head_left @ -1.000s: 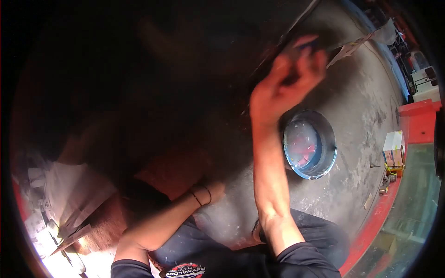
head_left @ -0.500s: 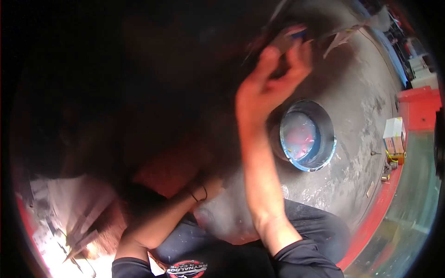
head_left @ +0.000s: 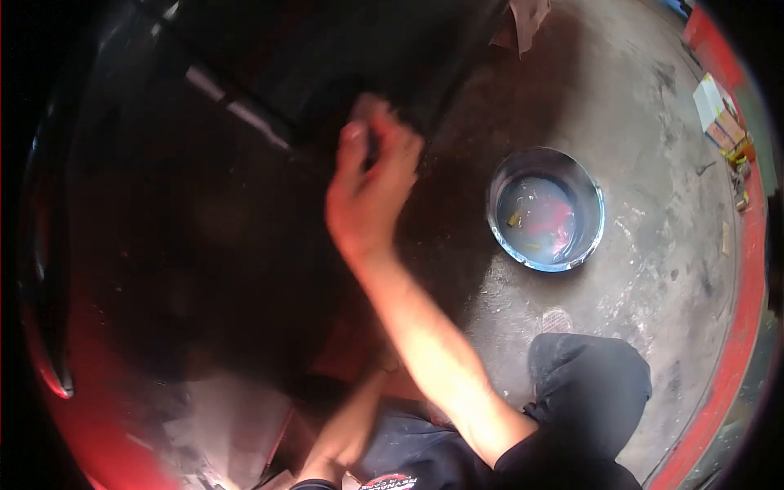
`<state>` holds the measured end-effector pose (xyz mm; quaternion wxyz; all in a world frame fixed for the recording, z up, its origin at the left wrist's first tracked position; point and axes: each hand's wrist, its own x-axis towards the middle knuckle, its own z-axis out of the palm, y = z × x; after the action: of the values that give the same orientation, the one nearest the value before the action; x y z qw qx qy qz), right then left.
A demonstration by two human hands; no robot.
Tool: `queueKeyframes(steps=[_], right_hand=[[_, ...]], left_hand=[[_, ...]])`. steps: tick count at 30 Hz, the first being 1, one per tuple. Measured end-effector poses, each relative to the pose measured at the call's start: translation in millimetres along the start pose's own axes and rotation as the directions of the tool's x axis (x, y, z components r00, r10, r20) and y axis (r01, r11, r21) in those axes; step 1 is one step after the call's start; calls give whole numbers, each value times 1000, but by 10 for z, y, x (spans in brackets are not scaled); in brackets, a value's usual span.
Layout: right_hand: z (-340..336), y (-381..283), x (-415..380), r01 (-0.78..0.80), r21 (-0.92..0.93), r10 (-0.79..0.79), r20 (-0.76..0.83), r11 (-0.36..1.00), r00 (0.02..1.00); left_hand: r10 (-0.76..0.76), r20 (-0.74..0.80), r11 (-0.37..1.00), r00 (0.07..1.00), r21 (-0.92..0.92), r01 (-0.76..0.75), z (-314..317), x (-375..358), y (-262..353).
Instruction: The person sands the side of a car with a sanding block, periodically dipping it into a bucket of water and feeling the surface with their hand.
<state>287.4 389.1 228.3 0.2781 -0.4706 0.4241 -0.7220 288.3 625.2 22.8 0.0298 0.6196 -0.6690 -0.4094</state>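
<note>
My right hand (head_left: 374, 184) is raised against a large dark, glossy panel (head_left: 220, 196) that looks like vehicle bodywork. Its fingers are curled together in a grip, smeared by motion, and what they hold is too dark to make out. Low in the view, my left hand (head_left: 385, 359) lies in shadow close to the panel's lower part, its fingers hidden. To the right of my right arm, a round bucket (head_left: 600, 214) stands on the floor with cloudy water, a pink patch and small yellow bits inside.
Grey, stained concrete floor (head_left: 653, 269) spreads out on the right. A white box (head_left: 712, 102) and small items sit along a red border (head_left: 755, 237) at the far right. A crumpled paper sheet (head_left: 529, 24) hangs at the top. My bent knee (head_left: 596, 376) is below the bucket.
My right hand has moved left and down across the dark panel. The flat piece with a blue edge seen in its fingers earlier is no longer distinct. The view has shifted, showing more panel.
</note>
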Motion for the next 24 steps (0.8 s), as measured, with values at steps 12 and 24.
queueKeyframes(steps=[12, 24], right_hand=[[-186, -141, -121, -225, -150, 235, 46, 963, 971], [-236, 428, -28, -332, -233, 358, 77, 914, 931]], left_hand=[[648, -722, 596, 243, 679, 428, -3012, -2397, 2773], [445, -548, 349, 708, 835, 426, -4151, -2207, 3139]])
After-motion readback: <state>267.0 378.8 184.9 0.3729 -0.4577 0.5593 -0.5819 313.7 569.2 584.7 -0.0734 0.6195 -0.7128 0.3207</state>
